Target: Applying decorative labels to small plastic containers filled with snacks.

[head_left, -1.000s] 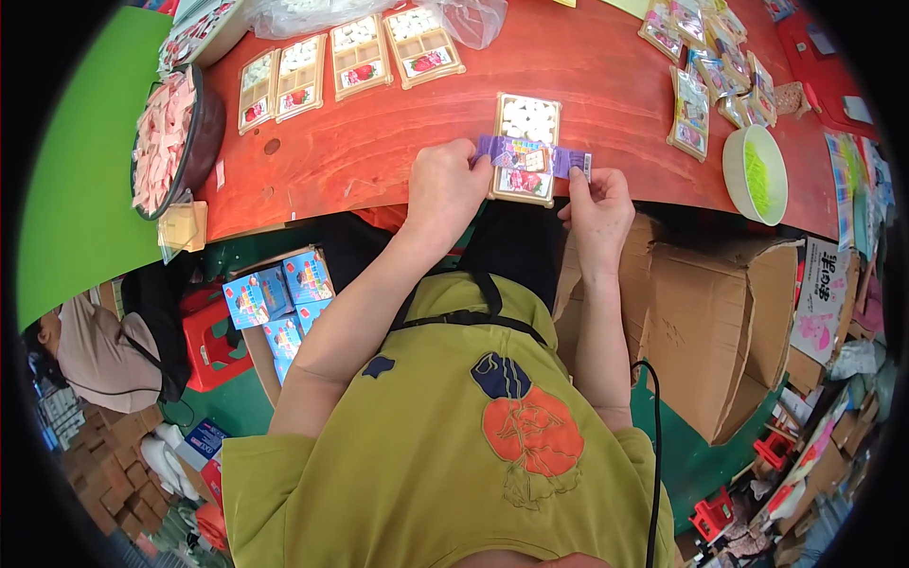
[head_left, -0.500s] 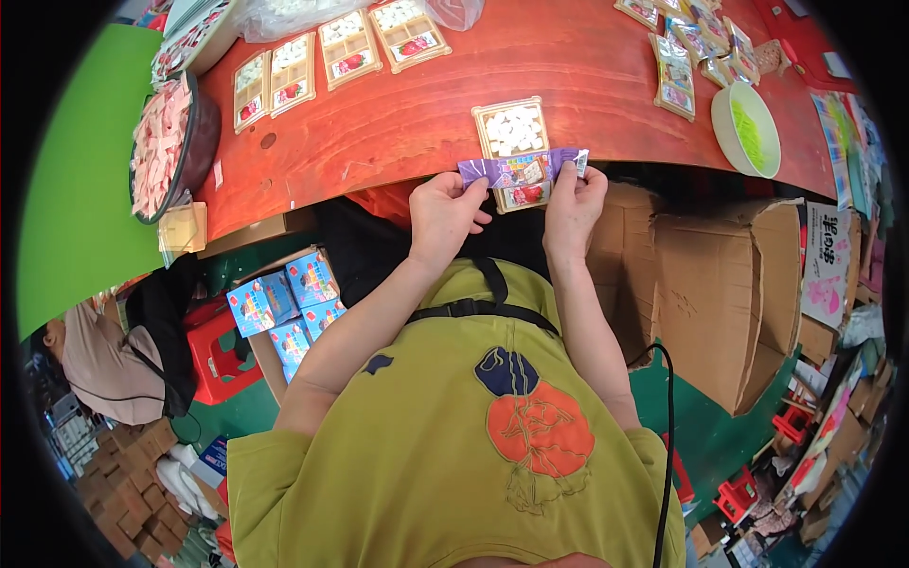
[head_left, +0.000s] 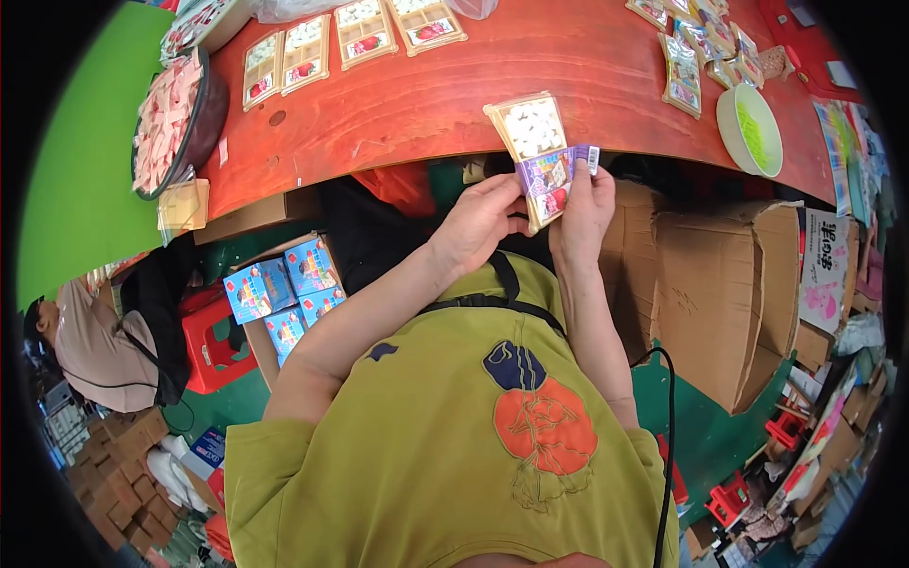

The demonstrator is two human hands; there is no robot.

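I hold a small packet point(head_left: 546, 156) up in both hands, just off the near edge of the red table point(head_left: 454, 104). My left hand point(head_left: 478, 225) pinches its lower left side, thumb on top and fingers curled under. My right hand point(head_left: 584, 210) grips its right edge, fingers pressed flat along a purple wrapper point(head_left: 557, 180) that covers the packet's lower half; the upper half shows a clear window with white pieces inside. The packet tilts, its top leaning over the table edge.

On the table, well apart from my hands, a row of like packets point(head_left: 352, 33) lies at the far left, and more packets point(head_left: 696, 47) lie at the far right. A white bowl point(head_left: 748, 130) with green inside sits near the right edge. A dark tray point(head_left: 175, 118) of pale pink pieces sits at the left end. Below the table, blue boxes point(head_left: 284, 289) sit to my left and an open carton point(head_left: 729, 293) stands to my right.
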